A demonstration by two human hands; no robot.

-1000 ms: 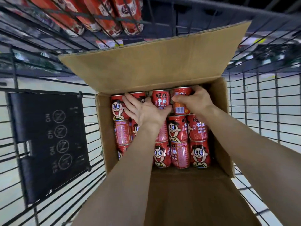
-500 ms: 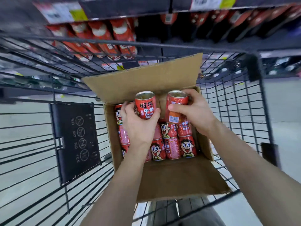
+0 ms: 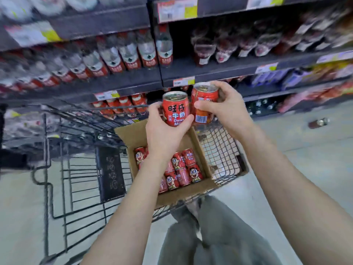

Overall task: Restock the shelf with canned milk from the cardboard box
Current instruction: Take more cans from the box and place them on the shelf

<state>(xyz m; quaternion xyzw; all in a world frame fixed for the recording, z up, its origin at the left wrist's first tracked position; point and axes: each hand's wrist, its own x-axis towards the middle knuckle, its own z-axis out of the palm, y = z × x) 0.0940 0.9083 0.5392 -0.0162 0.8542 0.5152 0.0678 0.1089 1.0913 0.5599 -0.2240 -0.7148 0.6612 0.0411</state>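
Head view: I look down along both bare forearms at a wire shopping cart (image 3: 219, 150) that stands in front of store shelves.
Left hand: my left hand (image 3: 164, 134) is wrapped round the left can (image 3: 175, 109), with the thumb on its near right side and the fingers round its left side.
Right hand: my right hand (image 3: 227, 109) grips the right can (image 3: 203, 104), thumb across the front and fingers curled over the far side near the rim.
Left can, axis: upright, long axis close to vertical, silver top up, printed name facing me.
Right can, axis: nearly upright with a slight lean, top up, barcode facing me.
Where they are: both cans are held side by side in the air above the cardboard box (image 3: 131, 134); I cannot tell whether they touch.
Box: it sits open in the cart, with more red cans in the box (image 3: 181, 169) lying on their sides in rows.
Shelf: a low shelf row (image 3: 122, 106) of similar red cans lies beyond the cart.
In the way: the cart's front wires cross between me and that row.
Around: red-labelled bottles (image 3: 131, 52) stand on the shelf above, blurred; one bottle (image 3: 319, 122) lies on the floor to the right.
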